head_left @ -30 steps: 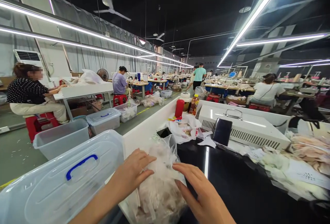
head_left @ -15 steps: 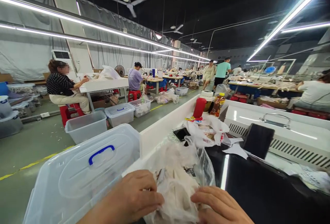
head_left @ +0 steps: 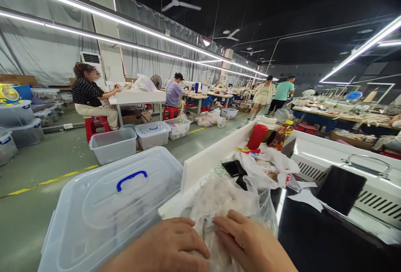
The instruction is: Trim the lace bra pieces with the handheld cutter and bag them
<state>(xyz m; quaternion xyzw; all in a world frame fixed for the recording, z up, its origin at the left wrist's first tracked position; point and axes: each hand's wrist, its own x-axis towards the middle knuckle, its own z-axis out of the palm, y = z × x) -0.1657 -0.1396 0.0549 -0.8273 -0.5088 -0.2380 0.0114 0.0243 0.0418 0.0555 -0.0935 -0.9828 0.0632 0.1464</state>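
Observation:
A crumpled clear plastic bag (head_left: 227,194) with pale, cloth-like pieces inside lies at the near end of the white-edged table. From its left side, my left hand (head_left: 173,242) presses on the bag with curled fingers, and its fingertips are partly hidden. Over the bag's near part lies my right hand (head_left: 247,238), fingers together and bent, gripping the plastic. The two hands are close together, with a fold of the bag between them.
A lidded clear bin (head_left: 106,209) with a blue handle stands left of the table's raised white edge (head_left: 216,153). Beyond the bag are a white bag (head_left: 272,163), a red container (head_left: 257,137), a bottle (head_left: 283,134) and a dark tablet (head_left: 341,188). Co-workers sit and walk farther off.
My hands have come closer together over the bag, the right one moving left and farther onto it. The view has turned slightly left. A walking person in the aisle is nearer.

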